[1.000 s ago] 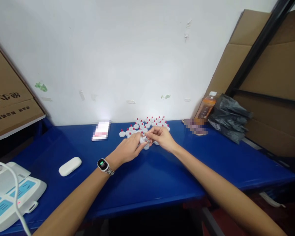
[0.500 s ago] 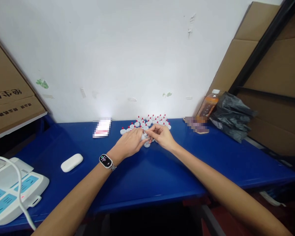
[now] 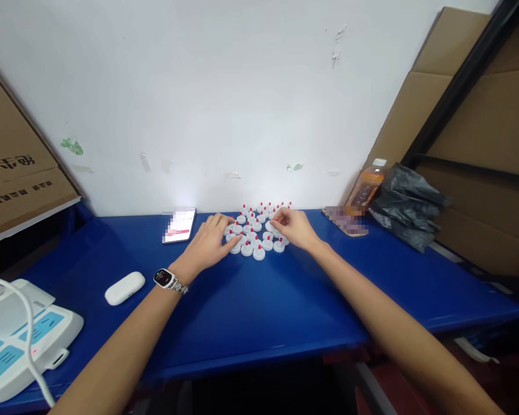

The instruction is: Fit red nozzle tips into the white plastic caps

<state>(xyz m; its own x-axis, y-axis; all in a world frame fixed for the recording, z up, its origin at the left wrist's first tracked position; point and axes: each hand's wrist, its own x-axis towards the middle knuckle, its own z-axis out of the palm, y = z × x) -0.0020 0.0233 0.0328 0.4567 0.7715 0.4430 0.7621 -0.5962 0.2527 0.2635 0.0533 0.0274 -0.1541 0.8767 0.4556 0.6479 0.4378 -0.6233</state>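
Observation:
Several round white caps with small red tips stand upright in a close group on the blue table; the nearest white cap (image 3: 258,254) is at the front of the group. My left hand (image 3: 210,241) is at the group's left side, fingers spread around the outermost caps, gripping none that I can see. At the right side, my right hand (image 3: 299,230) pinches with thumb and forefinger at the red tip of a cap. Its fingers and palm hide some of the caps behind them.
A phone (image 3: 182,226) lies left of the caps, with a white oval case (image 3: 125,289) nearer. A white power strip (image 3: 64,340) with a cable is at lower left. A purple phone-shaped item (image 3: 346,222), a drink bottle (image 3: 369,183) and a black plastic bag (image 3: 404,204) are at right.
My hands have parted from the middle of the group: the left moved left and opened, the right moved slightly right. More front caps now show between them.

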